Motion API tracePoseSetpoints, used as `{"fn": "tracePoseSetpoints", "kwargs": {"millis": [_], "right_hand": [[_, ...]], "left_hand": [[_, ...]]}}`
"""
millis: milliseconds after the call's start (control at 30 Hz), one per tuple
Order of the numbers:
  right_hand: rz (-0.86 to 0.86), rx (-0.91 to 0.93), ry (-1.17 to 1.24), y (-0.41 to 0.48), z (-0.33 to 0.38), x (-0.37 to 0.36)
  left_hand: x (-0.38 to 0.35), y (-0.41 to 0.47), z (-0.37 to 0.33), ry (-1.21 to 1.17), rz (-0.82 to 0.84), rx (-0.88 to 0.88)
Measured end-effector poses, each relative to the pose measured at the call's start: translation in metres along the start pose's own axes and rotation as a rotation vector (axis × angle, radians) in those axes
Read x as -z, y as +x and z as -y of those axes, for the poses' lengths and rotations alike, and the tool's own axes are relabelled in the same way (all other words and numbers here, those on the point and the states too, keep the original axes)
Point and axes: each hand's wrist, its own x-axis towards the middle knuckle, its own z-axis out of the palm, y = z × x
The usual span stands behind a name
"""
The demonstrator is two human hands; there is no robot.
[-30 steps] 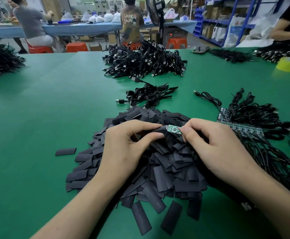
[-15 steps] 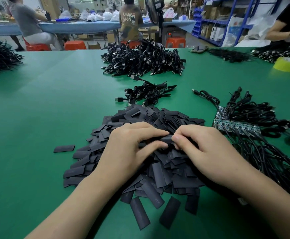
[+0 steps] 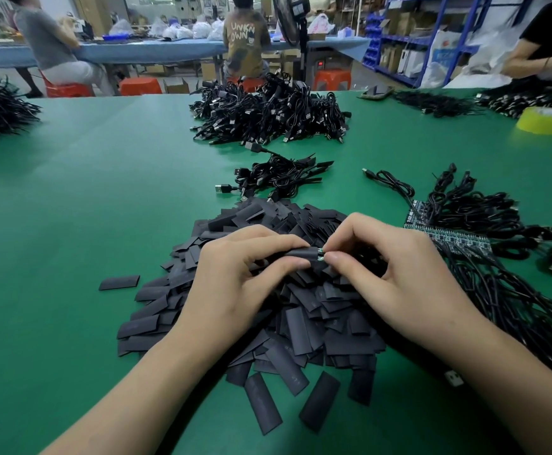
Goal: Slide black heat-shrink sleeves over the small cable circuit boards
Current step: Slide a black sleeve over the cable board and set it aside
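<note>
Left hand (image 3: 235, 274) pinches a black heat-shrink sleeve (image 3: 297, 253) between thumb and forefinger. Right hand (image 3: 399, 274) pinches a small green circuit board (image 3: 320, 256), barely showing at the sleeve's mouth. Both are held over a pile of loose sleeves (image 3: 300, 316) near the green table's (image 3: 87, 192) front edge. Bundled black cables (image 3: 268, 116) lie toward the far edge.

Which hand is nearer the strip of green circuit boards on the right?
Right. The right hand is just left of the circuit board strip, close beside it; the left hand lies farther left, beyond the right hand, over the sleeve pile.
</note>
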Motion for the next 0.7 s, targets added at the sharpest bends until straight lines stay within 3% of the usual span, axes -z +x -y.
{"fn": "tracePoseSetpoints", "kwargs": {"millis": [233, 700], "right_hand": [[0.002, 0.048, -0.048, -0.0008, -0.0034, -0.0016], [-0.08, 0.026, -0.152, -0.0023, -0.0023, -0.0055]], "left_hand": [[0.001, -0.0015, 0.0008, 0.03, 0.048, -0.017], [0.0014, 0.0011, -0.0036, 0.02, -0.054, 0.01]]}}
